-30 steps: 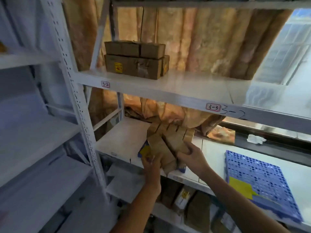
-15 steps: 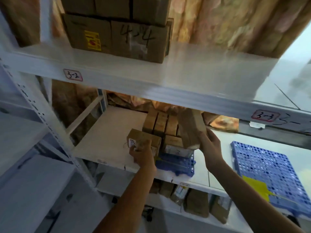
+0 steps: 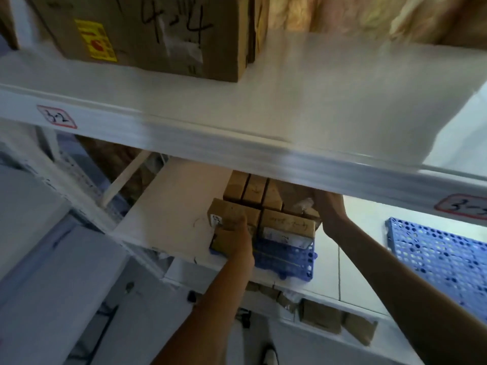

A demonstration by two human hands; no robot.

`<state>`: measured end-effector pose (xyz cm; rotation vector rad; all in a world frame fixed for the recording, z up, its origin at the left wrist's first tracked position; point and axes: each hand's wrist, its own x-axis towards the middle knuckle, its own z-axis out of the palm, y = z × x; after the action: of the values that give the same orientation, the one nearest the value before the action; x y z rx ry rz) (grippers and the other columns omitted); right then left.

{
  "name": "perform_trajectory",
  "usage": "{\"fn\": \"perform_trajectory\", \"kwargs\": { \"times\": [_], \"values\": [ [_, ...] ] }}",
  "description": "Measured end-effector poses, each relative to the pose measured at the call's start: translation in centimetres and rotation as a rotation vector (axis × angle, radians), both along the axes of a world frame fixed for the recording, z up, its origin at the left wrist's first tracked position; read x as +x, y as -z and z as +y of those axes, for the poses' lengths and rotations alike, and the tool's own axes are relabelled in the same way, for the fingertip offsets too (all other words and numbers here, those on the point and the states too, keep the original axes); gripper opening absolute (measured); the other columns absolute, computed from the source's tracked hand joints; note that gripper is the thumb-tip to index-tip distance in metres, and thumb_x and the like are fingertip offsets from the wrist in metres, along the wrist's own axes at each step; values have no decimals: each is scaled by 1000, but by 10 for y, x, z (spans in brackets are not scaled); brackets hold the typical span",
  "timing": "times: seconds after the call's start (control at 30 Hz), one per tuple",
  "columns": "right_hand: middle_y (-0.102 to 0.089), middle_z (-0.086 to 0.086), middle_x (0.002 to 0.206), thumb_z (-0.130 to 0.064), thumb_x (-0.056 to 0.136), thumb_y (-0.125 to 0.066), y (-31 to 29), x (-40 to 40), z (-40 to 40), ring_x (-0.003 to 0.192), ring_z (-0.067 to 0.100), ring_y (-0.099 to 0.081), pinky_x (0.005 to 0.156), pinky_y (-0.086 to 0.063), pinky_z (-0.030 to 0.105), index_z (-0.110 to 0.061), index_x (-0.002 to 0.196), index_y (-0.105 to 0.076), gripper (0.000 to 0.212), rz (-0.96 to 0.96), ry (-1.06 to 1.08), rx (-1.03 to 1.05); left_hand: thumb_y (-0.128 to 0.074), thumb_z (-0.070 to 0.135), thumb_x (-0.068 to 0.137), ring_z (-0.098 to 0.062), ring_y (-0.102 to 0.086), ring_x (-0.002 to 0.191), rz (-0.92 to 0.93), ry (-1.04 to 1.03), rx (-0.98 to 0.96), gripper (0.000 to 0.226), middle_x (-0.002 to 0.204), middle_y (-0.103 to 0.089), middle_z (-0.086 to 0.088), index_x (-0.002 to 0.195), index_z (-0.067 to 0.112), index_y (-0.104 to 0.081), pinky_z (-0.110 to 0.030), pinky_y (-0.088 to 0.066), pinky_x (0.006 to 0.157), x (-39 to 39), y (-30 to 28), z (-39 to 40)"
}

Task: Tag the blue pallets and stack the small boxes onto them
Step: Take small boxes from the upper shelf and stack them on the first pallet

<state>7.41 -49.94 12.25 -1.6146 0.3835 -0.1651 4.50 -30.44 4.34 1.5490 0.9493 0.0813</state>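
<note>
Now pressing into the centre-frame stack of small brown cardboard boxes on the blue perforated plastic pallet, left hand gripping the front-left box, right hand, no longer lifting, seating another behind, finger closure unclear.

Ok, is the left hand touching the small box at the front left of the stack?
Touching. The head view shows the left hand laid over the front-left small box, fingers covering its top and front face, with no gap, above the blue pallet.
</note>
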Motion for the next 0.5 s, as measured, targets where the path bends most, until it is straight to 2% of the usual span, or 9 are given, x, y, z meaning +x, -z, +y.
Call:
{"fn": "perform_trajectory", "kwargs": {
  "times": [0.1, 0.17, 0.23, 0.27, 0.33, 0.37, 0.43, 0.5],
  "values": [
    [-74, -4, 79, -32, 84, -66, 6, 9, 11, 73, 14, -71, 60, -55, 26, -23, 89, -70, 11, 22, -17, 11, -65, 43, 96, -33, -56, 127, -1, -6, 39, 63, 143, -57, -18, 144, 5, -49, -36, -45, 101, 0, -4, -3],
    [-74, -7, 69, -29, 85, -64, 9, 13, 23, 68, 17, -73, 53, -54, 21, -27, 85, -76, 12, 24, -22, -15, -65, 39, 97, -32, -57, 124, -11, -18, 13, 58, 140, -59, -16, 141, 5, -52, -32, -45, 95, 1, -5, -4],
    [-74, -11, 65, -33, 86, -64, 13, 16, 36, 61, 11, -73, 50, -53, 16, -41, 81, -78, 17, 11, -61, -27, -69, 35, 95, -30, -57, 126, -61, -35, -49, 59, 140, -59, -14, 141, 4, -51, -29, -44, 102, 1, -4, -4],
    [-74, -8, 67, -38, 87, -64, 14, 17, 43, 65, 12, -74, 53, -54, 18, -38, 86, -78, 14, 31, -85, -43, -70, 34, 95, -30, -56, 128, -78, -32, -68, 60, 142, -58, -14, 143, 4, -49, -34, -44, 109, 0, -3, -4],
    [-69, 4, 77, -48, 85, -64, 22, 23, 54, 73, 24, -69, 60, -52, 29, -18, 93, -73, 33, 90, -123, -82, -68, 31, 97, -31, -54, 131, -105, -13, -104, 59, 144, -56, -14, 145, 4, -46, -44, -44, 111, 0, 0, -2],
    [-66, 6, 79, -50, 84, -64, 26, 26, 60, 73, 24, -64, 62, -50, 33, -13, 92, -70, 39, 111, -142, -103, -68, 31, 97, -31, -54, 131, -123, -9, -134, 60, 145, -56, -13, 146, 5, -44, -45, -45, 111, -1, 0, -1],
    [-67, 5, 81, -52, 83, -65, 30, 30, 69, 72, 20, -64, 62, -52, 35, -16, 90, -70, 38, 159, -134, -141, -69, 31, 96, -30, -56, 129, -137, -11, -160, 61, 143, -57, -11, 146, 7, -45, -46, -46, 110, -2, -1, 0],
    [-71, 1, 79, -54, 84, -66, 31, 30, 79, 69, 16, -65, 58, -52, 29, -23, 81, -70, 32, 192, -93, -198, -68, 28, 96, -31, -57, 127, -132, 3, -163, 56, 140, -59, -12, 144, 7, -47, -46, -46, 110, -1, -1, 2]
  ]
}}
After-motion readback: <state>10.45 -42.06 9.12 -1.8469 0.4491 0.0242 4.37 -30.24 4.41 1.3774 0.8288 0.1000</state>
